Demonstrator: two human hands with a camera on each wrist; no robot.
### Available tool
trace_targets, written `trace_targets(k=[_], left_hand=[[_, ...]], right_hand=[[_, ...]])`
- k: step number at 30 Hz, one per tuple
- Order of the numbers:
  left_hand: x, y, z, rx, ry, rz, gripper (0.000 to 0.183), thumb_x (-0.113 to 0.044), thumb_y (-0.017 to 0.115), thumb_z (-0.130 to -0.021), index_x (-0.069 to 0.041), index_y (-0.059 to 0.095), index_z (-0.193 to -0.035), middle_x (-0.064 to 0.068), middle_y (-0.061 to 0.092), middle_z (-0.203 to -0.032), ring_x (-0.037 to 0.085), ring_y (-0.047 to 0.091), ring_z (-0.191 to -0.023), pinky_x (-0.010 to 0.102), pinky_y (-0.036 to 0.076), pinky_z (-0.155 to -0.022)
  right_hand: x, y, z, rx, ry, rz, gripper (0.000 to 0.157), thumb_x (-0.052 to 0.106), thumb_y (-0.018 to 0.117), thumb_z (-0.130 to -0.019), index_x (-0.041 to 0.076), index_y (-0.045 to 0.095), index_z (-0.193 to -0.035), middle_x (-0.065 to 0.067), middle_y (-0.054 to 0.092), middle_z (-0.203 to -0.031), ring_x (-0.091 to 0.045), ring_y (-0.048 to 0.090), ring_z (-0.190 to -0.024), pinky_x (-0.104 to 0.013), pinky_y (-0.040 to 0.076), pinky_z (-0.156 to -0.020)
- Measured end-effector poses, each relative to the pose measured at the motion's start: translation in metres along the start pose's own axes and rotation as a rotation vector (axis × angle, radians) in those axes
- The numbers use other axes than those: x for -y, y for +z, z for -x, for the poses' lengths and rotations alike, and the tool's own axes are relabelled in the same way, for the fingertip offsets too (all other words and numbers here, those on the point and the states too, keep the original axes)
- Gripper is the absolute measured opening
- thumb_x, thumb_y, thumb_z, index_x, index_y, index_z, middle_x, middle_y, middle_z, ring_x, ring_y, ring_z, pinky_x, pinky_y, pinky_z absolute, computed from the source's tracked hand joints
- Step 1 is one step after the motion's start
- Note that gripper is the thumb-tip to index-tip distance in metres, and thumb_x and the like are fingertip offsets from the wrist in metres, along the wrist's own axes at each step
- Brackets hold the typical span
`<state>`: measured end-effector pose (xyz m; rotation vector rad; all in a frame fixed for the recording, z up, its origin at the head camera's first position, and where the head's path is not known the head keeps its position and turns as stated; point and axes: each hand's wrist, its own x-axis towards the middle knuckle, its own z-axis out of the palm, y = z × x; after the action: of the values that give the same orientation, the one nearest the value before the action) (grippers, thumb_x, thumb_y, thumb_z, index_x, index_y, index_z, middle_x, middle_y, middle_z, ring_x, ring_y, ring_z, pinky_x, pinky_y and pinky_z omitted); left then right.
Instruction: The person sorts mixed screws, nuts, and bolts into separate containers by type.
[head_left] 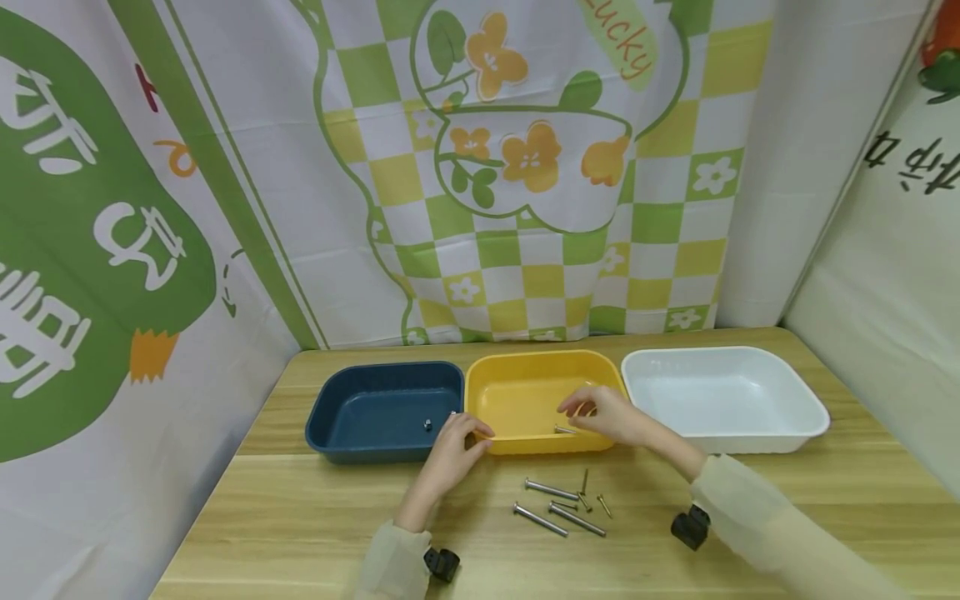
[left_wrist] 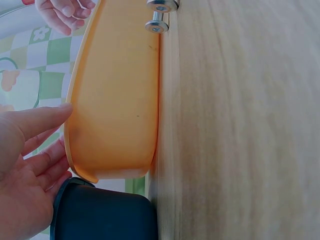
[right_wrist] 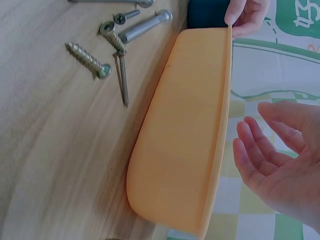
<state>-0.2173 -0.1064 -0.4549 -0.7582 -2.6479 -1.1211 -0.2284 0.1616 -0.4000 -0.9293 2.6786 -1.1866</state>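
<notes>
At the near left corner of the yellow tray (head_left: 542, 444), my left hand (head_left: 452, 454) holds the rim, thumb outside and fingers over the edge. My right hand (head_left: 611, 414) hovers over that tray's right part. Its fingers are loosely bent with nothing between them in the right wrist view. Below it, a silver screw (head_left: 566, 430) lies inside the yellow tray. In front of the tray, several long silver bolts (head_left: 542, 519) lie on the wooden table, beside several smaller screws (head_left: 604, 505), some brassy. The right wrist view shows a threaded screw (right_wrist: 88, 60) close up.
A dark blue tray (head_left: 375, 455) stands left of the yellow one, with a small metal nut (head_left: 428, 424) inside. To the right is a white tray (head_left: 757, 443). Patterned cloth (head_left: 540, 275) hangs behind the wooden table (head_left: 300, 517).
</notes>
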Motion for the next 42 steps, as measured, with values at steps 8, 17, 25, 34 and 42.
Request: trace_targets(k=[8,17,25,34,42], left_hand=[[0.000,0.000,0.000,0.005,-0.002,0.001,0.006,-0.011,0.063,-0.081,-0.010,0.063,-0.088,0.000,0.057,-0.089,0.018,0.053,-0.090,0.046,0.018,-0.104],[0.001,0.000,0.000,-0.002,0.005,0.004,0.006,-0.009,0.063,-0.081,-0.010,0.063,-0.087,0.000,0.058,-0.088,0.018,0.053,-0.089,0.047,0.018,-0.104],[0.002,0.000,0.000,0.005,0.004,-0.005,0.007,-0.011,0.063,-0.081,-0.011,0.063,-0.088,-0.001,0.057,-0.088,0.017,0.053,-0.087,0.046,0.018,-0.104],[0.005,0.001,0.001,-0.026,0.061,-0.002,0.006,-0.014,0.062,-0.083,-0.011,0.062,-0.088,-0.001,0.057,-0.087,0.016,0.053,-0.086,0.045,0.018,-0.104],[0.003,0.000,0.000,0.007,-0.001,-0.003,0.007,-0.012,0.063,-0.081,-0.012,0.063,-0.088,-0.001,0.058,-0.089,0.016,0.053,-0.088,0.046,0.017,-0.105]], right_hand=[[0.006,0.006,0.007,0.023,-0.027,-0.049,0.018,-0.002,0.058,-0.080,-0.010,0.061,-0.096,-0.018,0.062,-0.085,-0.017,0.058,-0.073,-0.026,0.049,-0.065],[0.014,0.020,0.014,0.024,-0.079,-0.050,0.015,-0.001,0.060,-0.080,-0.006,0.063,-0.094,-0.014,0.063,-0.086,-0.012,0.057,-0.073,-0.024,0.048,-0.064],[0.020,0.032,0.021,0.051,-0.104,-0.096,0.015,0.000,0.060,-0.080,-0.004,0.063,-0.094,-0.009,0.063,-0.088,-0.007,0.055,-0.073,-0.023,0.048,-0.064],[0.023,0.048,0.028,0.114,-0.047,-0.136,0.017,0.005,0.060,-0.081,-0.002,0.063,-0.096,-0.008,0.061,-0.085,-0.006,0.053,-0.073,-0.022,0.047,-0.063],[0.023,0.061,0.031,0.167,-0.017,-0.155,0.017,0.000,0.058,-0.080,-0.002,0.062,-0.097,-0.009,0.062,-0.088,-0.007,0.055,-0.074,-0.021,0.047,-0.065]])
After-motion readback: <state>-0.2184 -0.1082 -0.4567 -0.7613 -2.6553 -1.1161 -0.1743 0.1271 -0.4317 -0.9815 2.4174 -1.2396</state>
